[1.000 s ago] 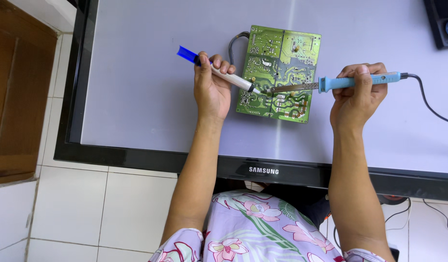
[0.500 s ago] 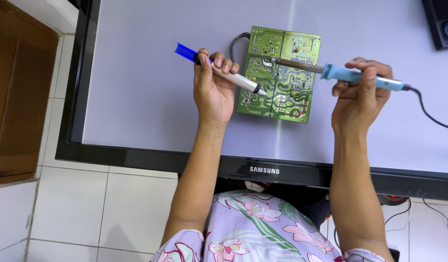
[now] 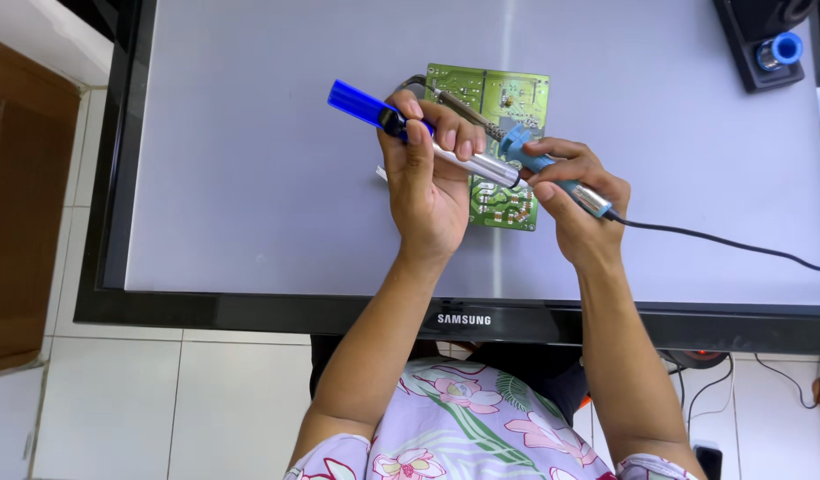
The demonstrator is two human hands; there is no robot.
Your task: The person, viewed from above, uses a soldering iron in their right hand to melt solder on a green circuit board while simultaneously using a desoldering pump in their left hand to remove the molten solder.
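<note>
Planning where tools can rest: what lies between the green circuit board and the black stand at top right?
In the head view, only bare grey panel lies between the circuit board and the black stand.

Right hand (image 3: pixel 577 191) has swung the light-blue soldering iron (image 3: pixel 552 173) round: 1 s ago it lay level, tip pointing left onto the green circuit board (image 3: pixel 503 98); now it slants up-left, tip near the board's top-left corner. The hand has moved in, close beside the left hand (image 3: pixel 428 178). The desoldering pump (image 3: pixel 428 138) in the left hand sits slightly higher over the board.
</note>
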